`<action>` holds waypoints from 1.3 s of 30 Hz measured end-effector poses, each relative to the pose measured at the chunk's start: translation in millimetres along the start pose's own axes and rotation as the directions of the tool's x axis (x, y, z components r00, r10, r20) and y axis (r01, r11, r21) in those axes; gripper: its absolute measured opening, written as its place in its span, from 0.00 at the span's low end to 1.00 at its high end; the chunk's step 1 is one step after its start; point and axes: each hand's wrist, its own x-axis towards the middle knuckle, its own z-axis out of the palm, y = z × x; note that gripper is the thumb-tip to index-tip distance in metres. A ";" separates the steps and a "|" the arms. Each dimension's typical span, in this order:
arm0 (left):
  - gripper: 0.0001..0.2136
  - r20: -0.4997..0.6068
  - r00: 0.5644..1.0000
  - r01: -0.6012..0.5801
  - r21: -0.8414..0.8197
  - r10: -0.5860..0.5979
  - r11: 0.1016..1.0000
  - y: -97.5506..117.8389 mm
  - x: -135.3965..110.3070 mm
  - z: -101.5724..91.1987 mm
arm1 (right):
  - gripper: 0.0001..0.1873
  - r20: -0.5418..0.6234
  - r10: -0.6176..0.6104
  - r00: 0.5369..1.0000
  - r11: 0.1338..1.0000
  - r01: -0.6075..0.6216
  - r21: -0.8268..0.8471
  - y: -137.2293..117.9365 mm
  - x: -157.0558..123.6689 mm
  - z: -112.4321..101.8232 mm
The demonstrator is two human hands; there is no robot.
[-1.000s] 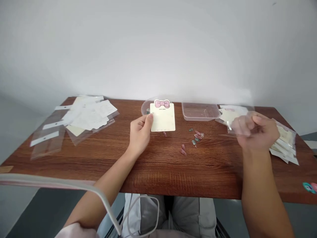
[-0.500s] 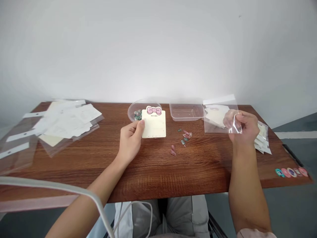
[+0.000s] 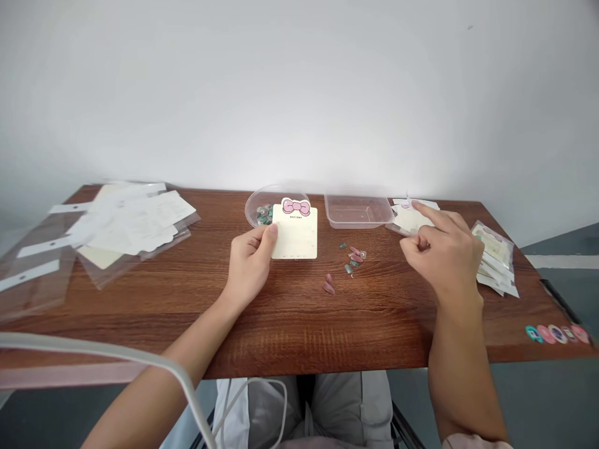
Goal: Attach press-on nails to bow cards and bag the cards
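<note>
In my left hand (image 3: 248, 262) is a cream display card (image 3: 294, 240) with a pink bow at its top, pinched at the left edge between thumb and fingers. My right hand (image 3: 444, 249) is at the back right, index finger stretched out over cream cards and clear bags (image 3: 412, 218), the other fingers curled. Nothing shows in its grip. Small pink pieces (image 3: 329, 288) and green pieces (image 3: 349, 269), like false nails, lie loose on the wooden table. Behind the card, partly hidden, a round clear bowl (image 3: 255, 198) holds several green pieces.
A clear rectangular box (image 3: 360, 218) stands against the wall. At the left lies a pile of white cards and clear bags (image 3: 131, 224). Filled packets (image 3: 496, 255) are stacked at the right, near round stickers (image 3: 556, 334). A white cable (image 3: 140, 357) crosses in front of my left forearm.
The clear bag that my right hand held up is no longer in its grip. That hand's index finger has stretched out toward the cards behind. My left hand still holds the card.
</note>
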 end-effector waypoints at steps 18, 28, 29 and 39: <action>0.20 0.034 0.999 0.020 0.016 -0.020 1.000 0.5 -3.7 3.6 | 0.15 0.751 0.123 0.649 0.992 -0.050 -0.119 -25.3 2.5 12.1; 0.21 0.036 0.999 0.013 0.025 -0.014 1.000 -0.8 -3.4 5.8 | 0.17 0.802 0.137 0.582 0.983 -0.179 -0.037 -6.9 0.1 15.6; 0.20 0.039 0.999 0.014 0.027 -0.015 1.000 -1.1 -3.4 5.8 | 0.17 0.799 0.154 0.581 0.982 -0.180 -0.058 -6.8 0.7 14.2; 0.21 0.045 0.999 0.016 0.019 -0.017 1.000 -1.0 -3.7 6.2 | 0.10 0.568 0.008 0.823 0.980 -0.119 0.158 -7.3 4.5 14.4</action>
